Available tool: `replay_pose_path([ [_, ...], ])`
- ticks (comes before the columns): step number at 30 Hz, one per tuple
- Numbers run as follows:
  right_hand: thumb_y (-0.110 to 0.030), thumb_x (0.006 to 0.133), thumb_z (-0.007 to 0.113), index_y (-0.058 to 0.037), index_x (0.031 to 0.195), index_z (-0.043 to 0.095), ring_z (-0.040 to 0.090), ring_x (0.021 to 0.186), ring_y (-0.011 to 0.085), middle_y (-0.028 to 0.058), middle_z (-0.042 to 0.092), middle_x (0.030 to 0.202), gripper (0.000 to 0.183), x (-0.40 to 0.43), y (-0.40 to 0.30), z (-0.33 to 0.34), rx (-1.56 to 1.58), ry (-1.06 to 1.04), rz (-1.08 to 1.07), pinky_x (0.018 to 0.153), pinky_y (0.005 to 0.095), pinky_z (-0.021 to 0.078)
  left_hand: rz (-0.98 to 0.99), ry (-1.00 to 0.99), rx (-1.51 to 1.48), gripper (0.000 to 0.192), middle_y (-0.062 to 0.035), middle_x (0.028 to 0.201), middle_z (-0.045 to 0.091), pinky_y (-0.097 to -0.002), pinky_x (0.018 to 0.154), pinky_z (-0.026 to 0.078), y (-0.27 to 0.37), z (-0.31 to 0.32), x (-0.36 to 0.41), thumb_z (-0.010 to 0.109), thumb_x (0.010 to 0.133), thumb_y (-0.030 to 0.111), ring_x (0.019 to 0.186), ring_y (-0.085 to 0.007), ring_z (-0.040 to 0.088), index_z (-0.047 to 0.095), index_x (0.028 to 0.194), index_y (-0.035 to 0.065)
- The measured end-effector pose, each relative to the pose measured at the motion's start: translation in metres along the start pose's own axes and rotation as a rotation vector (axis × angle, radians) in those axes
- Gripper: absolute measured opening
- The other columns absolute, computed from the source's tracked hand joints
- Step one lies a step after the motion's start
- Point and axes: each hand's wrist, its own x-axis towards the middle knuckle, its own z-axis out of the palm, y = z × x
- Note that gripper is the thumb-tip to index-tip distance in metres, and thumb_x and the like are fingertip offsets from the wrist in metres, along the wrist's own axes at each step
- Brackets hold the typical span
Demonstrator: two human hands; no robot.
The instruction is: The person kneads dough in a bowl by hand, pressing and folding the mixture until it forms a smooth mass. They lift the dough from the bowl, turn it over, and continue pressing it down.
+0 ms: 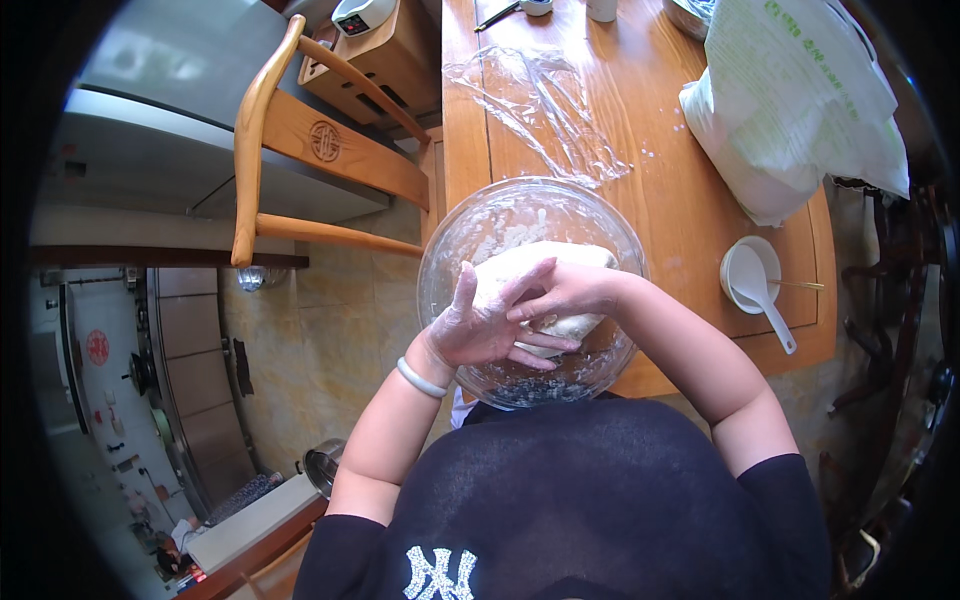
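Observation:
A large clear bowl rests at the near edge of the wooden table, its wall smeared with flour and dough bits. White dough lies inside it. Above the dough, my left hand is turned palm up with its fingers spread, floury and holding nothing; a pale bangle circles that wrist. My right hand reaches across from the right, its fingers touching the left hand's fingers. Part of the dough is hidden behind both hands.
Crumpled plastic film lies beyond the bowl. At the right are a white and green plastic bag and a small bowl holding a white spoon. A wooden chair stands left of the table.

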Motion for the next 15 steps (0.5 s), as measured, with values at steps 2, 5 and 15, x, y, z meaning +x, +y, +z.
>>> replay_pose_path([
  [2,-0.014,0.082,0.066,0.0038,0.107,0.058,0.059,0.088,0.0149,0.0112,0.064,0.096,0.032,0.001,0.005,-0.002,-0.148,0.062,-0.108,0.074,0.0283,0.0501,0.0,-0.009,-0.007,0.106,-0.014,0.146,0.018,-0.059,0.095,0.035,0.0,0.001,0.002,0.028,0.064,0.088,0.123,-0.0515,0.032,0.004,0.145,0.0245],
  [5,-0.014,0.079,0.069,0.0039,0.098,0.063,0.061,0.08,0.0134,0.0104,0.066,0.087,0.027,-0.001,0.004,0.0,-0.266,0.177,-0.14,0.07,0.0279,0.0505,0.005,-0.008,0.033,0.107,-0.0149,0.146,0.018,-0.0576,0.096,0.034,0.0,0.003,0.004,0.031,0.064,0.087,0.123,-0.0493,0.034,0.002,0.145,0.0242],
  [15,-0.021,0.077,0.069,0.0045,0.091,0.064,0.059,0.07,0.0116,0.0086,0.064,0.075,0.029,-0.01,0.027,-0.005,-0.409,0.25,-0.228,0.066,0.0272,0.0485,0.067,-0.031,0.124,0.102,-0.0176,0.147,0.018,-0.059,0.094,0.036,-0.006,-0.007,-0.003,0.026,0.068,0.085,0.124,-0.0471,0.034,-0.002,0.145,0.0253],
])
